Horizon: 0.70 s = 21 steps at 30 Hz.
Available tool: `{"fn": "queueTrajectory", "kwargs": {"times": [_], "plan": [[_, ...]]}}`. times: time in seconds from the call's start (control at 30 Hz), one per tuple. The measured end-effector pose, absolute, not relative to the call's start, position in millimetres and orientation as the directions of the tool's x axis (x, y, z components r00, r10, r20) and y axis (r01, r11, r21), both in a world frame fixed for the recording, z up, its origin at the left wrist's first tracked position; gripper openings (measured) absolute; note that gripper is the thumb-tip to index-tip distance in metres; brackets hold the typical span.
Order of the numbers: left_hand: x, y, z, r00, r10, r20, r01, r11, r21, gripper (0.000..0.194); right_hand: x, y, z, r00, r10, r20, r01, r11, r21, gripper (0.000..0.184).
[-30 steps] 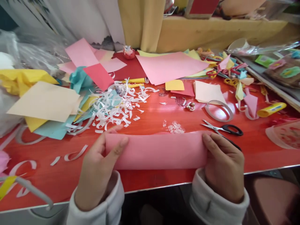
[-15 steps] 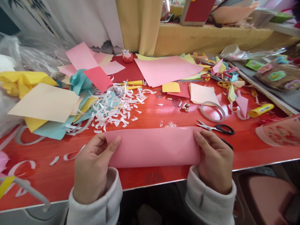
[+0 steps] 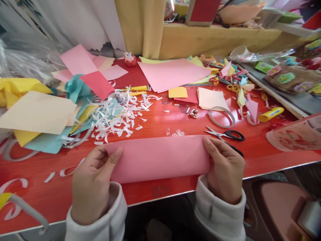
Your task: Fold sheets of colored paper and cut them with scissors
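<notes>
A long pink sheet of paper (image 3: 160, 159), wider than tall, is stretched between my two hands above the front of the red table (image 3: 147, 192). My left hand (image 3: 94, 182) pinches its left end, thumb on the near face and fingers behind. At the right end my right hand (image 3: 224, 170) pinches the upper corner in the same way. Just beyond my right hand lie black-handled scissors (image 3: 232, 134), blades apart, with one handle loop partly hidden by that hand. Whether the paper touches the table I cannot tell.
White paper scraps (image 3: 112, 118) lie in a heap at the centre left. Coloured sheets (image 3: 37, 112) are piled farther left. A tape ring (image 3: 222, 117), a yellow tube (image 3: 271, 114) and a pink translucent cup (image 3: 293, 135) are on the right. A large pink sheet (image 3: 173, 72) lies at the back.
The view has shifted slightly to the right, so everything sits a little farther left in it. Both hands still hold the pink paper, now tilted slightly, its left end lower.
</notes>
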State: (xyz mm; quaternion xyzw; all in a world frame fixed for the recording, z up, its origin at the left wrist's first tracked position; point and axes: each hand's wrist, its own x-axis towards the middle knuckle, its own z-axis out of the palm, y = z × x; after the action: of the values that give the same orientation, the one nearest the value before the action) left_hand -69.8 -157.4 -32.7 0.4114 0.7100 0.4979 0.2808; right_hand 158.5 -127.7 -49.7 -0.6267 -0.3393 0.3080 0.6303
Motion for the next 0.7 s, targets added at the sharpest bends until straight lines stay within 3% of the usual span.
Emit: {"fn": "queueTrajectory", "kwargs": {"times": [0.13,0.47,0.57,0.7], "plan": [[-68,-157,-30,-0.509,0.857,-0.079,0.257,0.238,0.937,0.027,158,-127,-50,0.581,0.812,0.048,0.036,0.033,-0.999,0.015],[-64,-151,-40,-0.555,0.831,0.046,0.571,0.340,0.748,0.026,159,-125,-53,0.488,0.871,0.056,0.135,-0.012,-0.991,0.023],[-64,-149,-45,-0.485,0.841,0.239,0.748,0.257,0.611,0.022,161,-124,-55,0.426,0.901,0.079,0.183,0.000,-0.983,0.023],[-51,-156,-36,-0.167,0.689,0.706,0.937,-0.112,0.331,0.030,162,-121,-55,0.386,0.915,0.118,0.237,0.025,-0.971,0.023]]}}
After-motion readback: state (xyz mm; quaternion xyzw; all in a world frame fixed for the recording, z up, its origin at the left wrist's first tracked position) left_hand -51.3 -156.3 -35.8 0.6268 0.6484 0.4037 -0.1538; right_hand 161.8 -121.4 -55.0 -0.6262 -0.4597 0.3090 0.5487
